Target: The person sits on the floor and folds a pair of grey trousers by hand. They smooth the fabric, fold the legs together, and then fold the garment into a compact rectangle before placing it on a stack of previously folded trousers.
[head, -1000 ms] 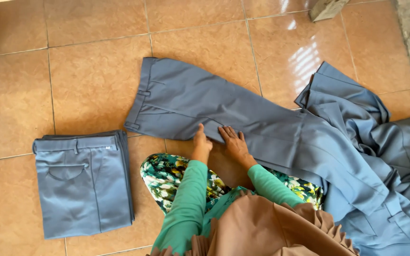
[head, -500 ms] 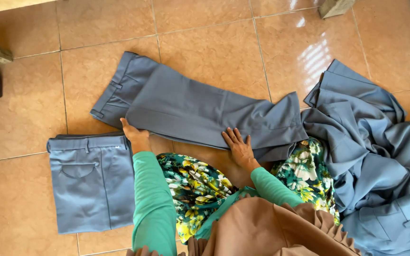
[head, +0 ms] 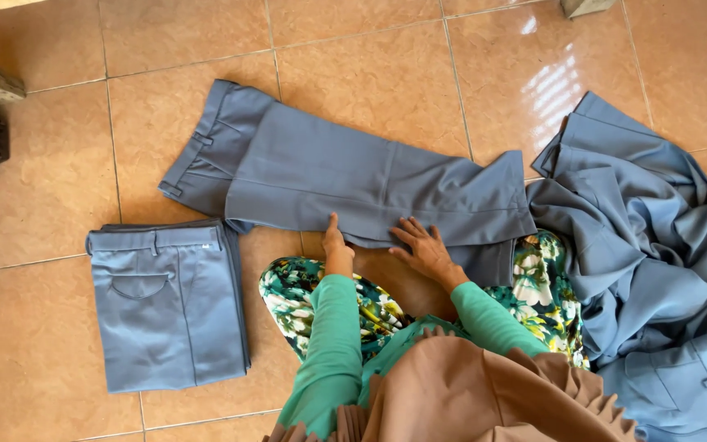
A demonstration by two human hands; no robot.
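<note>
trousers (head: 353, 184) flat on floor (head: 353, 65), long axis left-right, waistband far left | left hand (head: 336, 250) and right hand (head: 424, 248) both flat, fingers spread, pressing near edge, nothing grasped | left hand nearer waistband | folded trousers (head: 169, 303) further left

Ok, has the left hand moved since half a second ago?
Yes. The left hand was at the folded trousers' corner; it now rests farther right on the flat trousers' near edge, close to the right hand.
</note>
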